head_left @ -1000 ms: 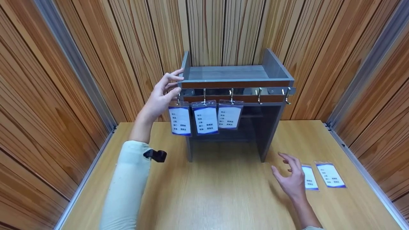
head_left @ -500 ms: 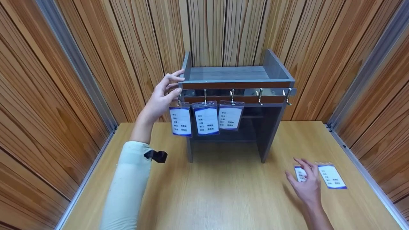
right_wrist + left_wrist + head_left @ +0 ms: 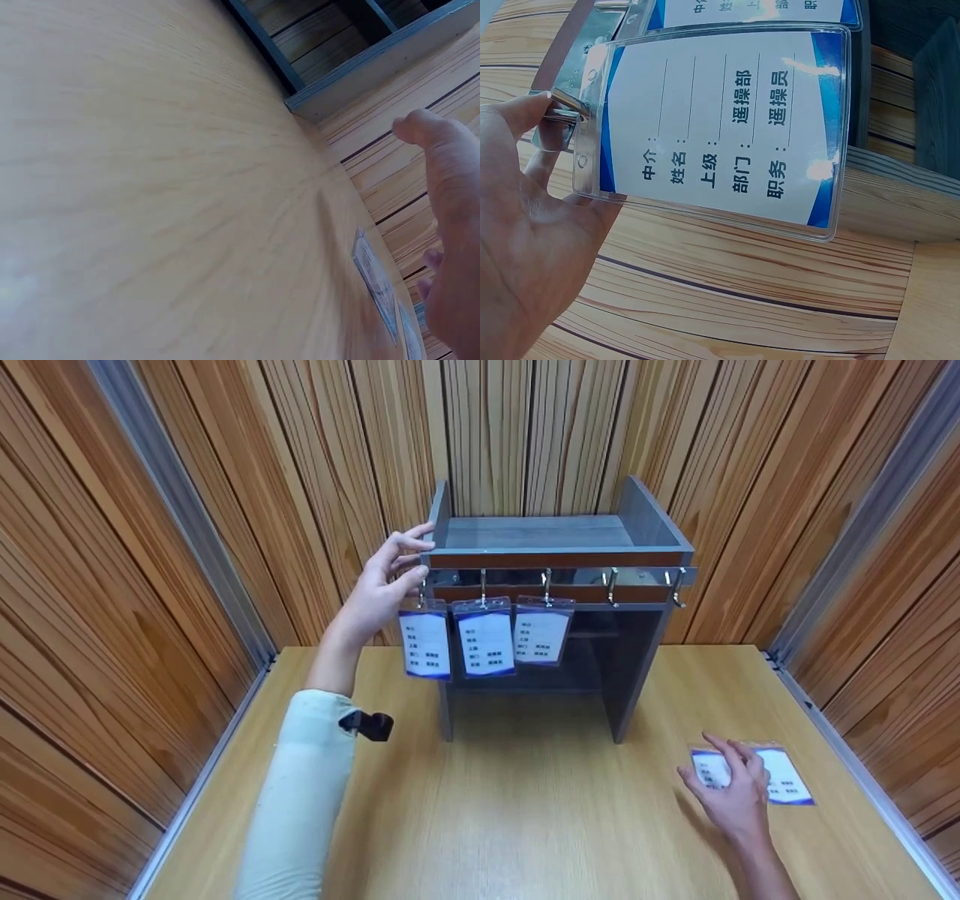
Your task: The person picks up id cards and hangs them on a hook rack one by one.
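Note:
My left hand point(image 3: 375, 585) holds the left front corner of a dark grey shelf point(image 3: 540, 559), with its thumb right at the leftmost hook. From that hook hangs a clear-sleeved ID badge point(image 3: 426, 643), which in the left wrist view shows printed lines and blue corners. A second badge point(image 3: 487, 643) and a third badge point(image 3: 541, 637) hang on the hooks beside it. My right hand point(image 3: 733, 799), fingers loosely bent and holding nothing, is above two badges lying on the table at the right. It partly covers the nearer badge point(image 3: 709, 766) and the far-right badge point(image 3: 786, 780).
Two bare hooks, a fourth hook point(image 3: 613, 587) and a fifth hook point(image 3: 679, 587), stick out at the right of the metal rail. Wood-panelled walls point(image 3: 135, 607) enclose the wooden table point(image 3: 510, 810) at the back and both sides.
My right hand has moved right, from beside the two table badges to above them. The left hand and the hanging badges have stayed in place.

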Tool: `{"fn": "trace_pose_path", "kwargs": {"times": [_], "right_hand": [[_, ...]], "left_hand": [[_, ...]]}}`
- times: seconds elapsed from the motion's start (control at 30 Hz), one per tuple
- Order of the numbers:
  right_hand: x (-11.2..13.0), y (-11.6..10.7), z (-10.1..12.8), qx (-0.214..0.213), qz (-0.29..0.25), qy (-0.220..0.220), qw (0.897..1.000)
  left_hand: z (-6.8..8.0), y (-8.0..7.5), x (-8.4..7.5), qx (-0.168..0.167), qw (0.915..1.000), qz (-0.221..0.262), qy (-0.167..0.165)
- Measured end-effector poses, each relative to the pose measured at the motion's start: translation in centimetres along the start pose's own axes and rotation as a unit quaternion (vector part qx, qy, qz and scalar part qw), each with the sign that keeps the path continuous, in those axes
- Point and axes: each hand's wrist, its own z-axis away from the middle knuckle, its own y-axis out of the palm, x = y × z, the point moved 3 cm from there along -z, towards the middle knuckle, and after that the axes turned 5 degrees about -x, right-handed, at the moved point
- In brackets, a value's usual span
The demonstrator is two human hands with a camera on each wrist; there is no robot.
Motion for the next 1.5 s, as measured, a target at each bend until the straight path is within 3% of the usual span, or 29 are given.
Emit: {"fn": "trace_pose_path", "kwargs": {"times": [0.17, 0.3, 0.67, 1.07, 1.4, 1.5], "right_hand": [[-0.5, 0.1, -0.6, 0.047, 0.064, 0.038, 0.996], [-0.8, 0.0, -0.9, 0.056, 0.093, 0.034, 0.994], [-1.9, 0.2, -1.5, 0.089, 0.101, 0.053, 0.989], [-2.6, 0.7, -1.4, 0.07, 0.091, 0.075, 0.991], [-3.2, 0.7, -1.3, 0.032, 0.083, 0.059, 0.994], [-3.2, 0.7, -1.4, 0.043, 0.085, 0.058, 0.994]], "left_hand": [[0.0, 0.1, 0.0, 0.001, 1.0, 0.001, -0.003], [0.0, 0.1, -0.1, 0.0, 1.0, 0.003, 0.0], [0.1, 0.0, -0.1, -0.002, 1.0, -0.002, 0.0], [0.0, 0.0, -0.1, 0.001, 1.0, -0.003, 0.003], [0.0, 0.1, -0.1, 0.0, 1.0, 0.002, -0.001], [0.0, 0.1, -0.1, 0.0, 1.0, 0.002, -0.001]]}}
